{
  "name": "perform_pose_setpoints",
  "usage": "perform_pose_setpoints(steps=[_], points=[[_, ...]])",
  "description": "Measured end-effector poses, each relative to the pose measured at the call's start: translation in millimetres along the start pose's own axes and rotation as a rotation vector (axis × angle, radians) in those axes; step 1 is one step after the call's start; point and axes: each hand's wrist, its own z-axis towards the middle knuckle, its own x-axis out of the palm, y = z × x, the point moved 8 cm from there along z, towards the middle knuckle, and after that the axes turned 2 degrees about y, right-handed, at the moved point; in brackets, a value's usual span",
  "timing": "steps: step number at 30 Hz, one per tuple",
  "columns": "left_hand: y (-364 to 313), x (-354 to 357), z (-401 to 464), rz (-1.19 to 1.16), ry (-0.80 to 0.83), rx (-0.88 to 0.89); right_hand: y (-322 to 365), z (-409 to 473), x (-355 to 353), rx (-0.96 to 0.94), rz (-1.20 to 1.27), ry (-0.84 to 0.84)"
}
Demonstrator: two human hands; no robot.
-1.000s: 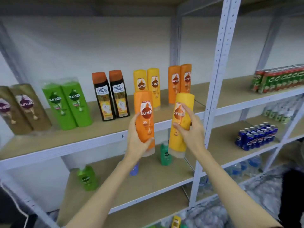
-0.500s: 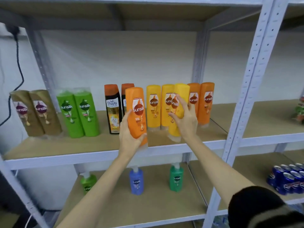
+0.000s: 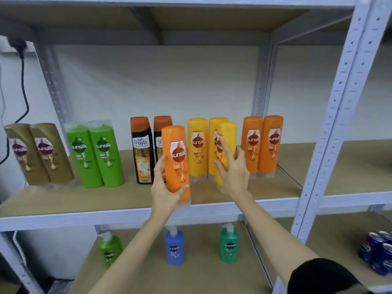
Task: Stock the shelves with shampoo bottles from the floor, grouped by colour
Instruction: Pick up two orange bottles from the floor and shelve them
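Note:
My left hand [image 3: 164, 187] grips an orange Sunsilk bottle [image 3: 176, 158], held upright just above the front edge of the middle shelf [image 3: 106, 200], in front of the black Shayla bottles [image 3: 142, 149]. My right hand [image 3: 233, 170] holds a yellow Sunsilk bottle [image 3: 226, 136], its base down near the shelf board right in front of the two yellow bottles [image 3: 198, 145] standing there. To the right of these stand two orange bottles [image 3: 263, 143]. Further left on the shelf are two green bottles [image 3: 95, 153] and two gold bottles [image 3: 36, 153].
The shelf below carries three pump bottles: light green [image 3: 110, 249], blue [image 3: 174, 247] and dark green [image 3: 230, 244]. Blue drink cans [image 3: 379, 251] sit lower right. A grey perforated upright [image 3: 337, 115] stands at the right. A black cable [image 3: 23, 85] hangs at the left.
Both hands have risen and reached forward with their bottles to the middle shelf. The yellow bottle has gone in front of the yellow pair; the orange one has come to the shelf's front edge.

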Motion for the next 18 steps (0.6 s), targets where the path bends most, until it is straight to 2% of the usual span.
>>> perform_pose_setpoints(steps=[2, 5, 6, 9, 12, 15, 18], points=[[0, 0, -2, -0.012, 0.021, -0.01, 0, -6, -6, 0.011, 0.037, -0.014], [-4, 3, -5, -0.076, 0.088, -0.026, 16, -13, -34, -0.059, 0.143, -0.131], [-7, 5, -6, -0.1, 0.12, -0.03, 23, -12, -38, -0.059, 0.261, -0.07], [-14, 19, -12, -0.115, 0.244, -0.047, 39, -7, -29, 0.11, 0.676, 0.303], [-17, 40, -20, -0.151, 0.326, -0.103, 39, -6, -36, 0.2, 0.876, 0.419], [-20, 65, -25, -0.189, 0.389, -0.159, 30, -7, -59, 0.207, 0.883, 0.41], [-19, 90, -27, -0.187, 0.495, -0.215, 14, -8, -86, 0.222, 0.782, 0.307]])
